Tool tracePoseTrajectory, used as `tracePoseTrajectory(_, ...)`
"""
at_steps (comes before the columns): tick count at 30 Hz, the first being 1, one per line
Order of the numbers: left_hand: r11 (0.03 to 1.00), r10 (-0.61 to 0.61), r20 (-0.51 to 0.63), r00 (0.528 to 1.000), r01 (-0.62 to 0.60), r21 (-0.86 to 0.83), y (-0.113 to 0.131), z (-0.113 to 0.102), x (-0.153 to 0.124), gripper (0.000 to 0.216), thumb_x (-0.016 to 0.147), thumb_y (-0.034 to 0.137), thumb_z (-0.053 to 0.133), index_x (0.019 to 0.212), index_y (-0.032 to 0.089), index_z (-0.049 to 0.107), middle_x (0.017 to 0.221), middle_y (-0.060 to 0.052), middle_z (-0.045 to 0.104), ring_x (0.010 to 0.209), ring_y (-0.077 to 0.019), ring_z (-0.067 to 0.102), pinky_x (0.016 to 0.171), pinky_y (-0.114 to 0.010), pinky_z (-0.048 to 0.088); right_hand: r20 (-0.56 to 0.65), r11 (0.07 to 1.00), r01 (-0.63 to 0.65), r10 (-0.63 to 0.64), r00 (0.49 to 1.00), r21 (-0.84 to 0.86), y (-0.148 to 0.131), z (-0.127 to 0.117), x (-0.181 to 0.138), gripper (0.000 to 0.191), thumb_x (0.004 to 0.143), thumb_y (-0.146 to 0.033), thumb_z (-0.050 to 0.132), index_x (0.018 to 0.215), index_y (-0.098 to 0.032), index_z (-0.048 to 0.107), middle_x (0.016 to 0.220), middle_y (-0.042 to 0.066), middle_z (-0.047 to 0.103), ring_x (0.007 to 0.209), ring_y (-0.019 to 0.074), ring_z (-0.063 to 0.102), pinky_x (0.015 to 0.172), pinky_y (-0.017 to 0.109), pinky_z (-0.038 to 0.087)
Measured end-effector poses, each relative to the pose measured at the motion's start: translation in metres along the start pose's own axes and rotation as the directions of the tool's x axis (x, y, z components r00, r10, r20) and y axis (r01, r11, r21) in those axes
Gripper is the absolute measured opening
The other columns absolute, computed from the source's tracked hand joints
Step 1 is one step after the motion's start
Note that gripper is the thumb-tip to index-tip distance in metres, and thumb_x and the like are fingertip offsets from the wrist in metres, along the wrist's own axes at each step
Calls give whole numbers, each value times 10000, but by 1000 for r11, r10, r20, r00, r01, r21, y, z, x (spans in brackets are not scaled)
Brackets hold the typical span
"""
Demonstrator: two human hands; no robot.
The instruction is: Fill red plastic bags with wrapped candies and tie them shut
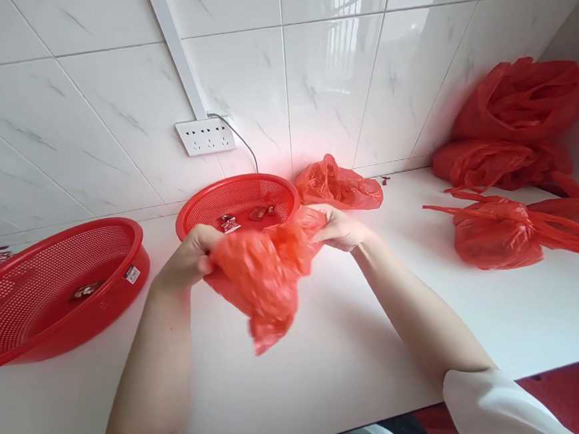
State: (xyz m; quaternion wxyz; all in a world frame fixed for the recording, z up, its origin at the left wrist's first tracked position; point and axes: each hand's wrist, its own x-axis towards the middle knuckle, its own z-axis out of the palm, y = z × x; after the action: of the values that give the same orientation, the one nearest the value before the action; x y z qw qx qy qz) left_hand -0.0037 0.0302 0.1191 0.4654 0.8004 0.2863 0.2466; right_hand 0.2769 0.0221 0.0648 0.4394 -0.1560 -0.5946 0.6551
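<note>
A thin red plastic bag (259,279) hangs crumpled between my two hands, above the white table. My left hand (192,255) is closed on its left edge, with the fingers partly hidden behind the plastic. The upper right part of the bag is pinched by my right hand (338,226). The bag's lower corner dangles in the air, and I cannot tell whether anything is inside. Just behind my hands stands a round red basket (237,184) with a few small wrapped packets (230,223) on its floor.
A larger red basket (131,239) stands at the left, with a small dark packet (85,291) in it. A crumpled red bag (337,186) lies by the tiled wall. Tied bags (501,234) and bundled bags (521,98) fill the right. A socket strip (206,136) is on the wall.
</note>
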Motion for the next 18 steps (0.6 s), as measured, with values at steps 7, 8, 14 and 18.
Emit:
tracePoseTrajectory(7, 982, 78, -5, 997, -76, 171, 20, 5, 0, 397, 845, 561, 561, 913, 200, 710, 841, -68, 654, 746, -157, 588, 620, -242, 462, 161, 955, -53, 104, 981, -292, -25, -7, -20, 157, 706, -212, 778, 776, -119, 673, 683, -6, 632, 579, 90, 571, 514, 201, 482)
tracePoseTrajectory(8, 978, 88, -42, 995, -79, 191, 23, 12, 2, 406, 792, 540, 643, 1036, 217, 679, 994, -72, 651, 893, -186, 597, 705, -252, 487, 179, 936, -81, 150, 972, -344, -29, -1, -21, 157, 727, -215, 760, 822, -119, 680, 705, -2, 634, 601, 95, 578, 532, 210, 493)
tracePoseTrajectory(14, 976, -61, 106, 993, 37, 214, 24, 41, 12, 262, 763, 412, 711, 873, 178, 671, 894, -39, 651, 831, -202, 628, 691, -298, 515, 190, 915, -56, 142, 971, -400, -34, 11, -16, 183, 747, -227, 737, 881, -121, 672, 856, 37, 650, 746, 117, 604, 642, 234, 533)
tracePoseTrajectory(18, 994, 43, -146, 988, -57, -95, 15, 40, 13, 199, 751, 334, 741, 821, 186, 630, 787, -7, 624, 724, -161, 616, 643, -280, 506, 184, 968, 55, -9, 983, -246, -20, -8, -16, 289, 641, -230, 812, 872, -139, 663, 830, 24, 660, 716, 128, 620, 629, 241, 528)
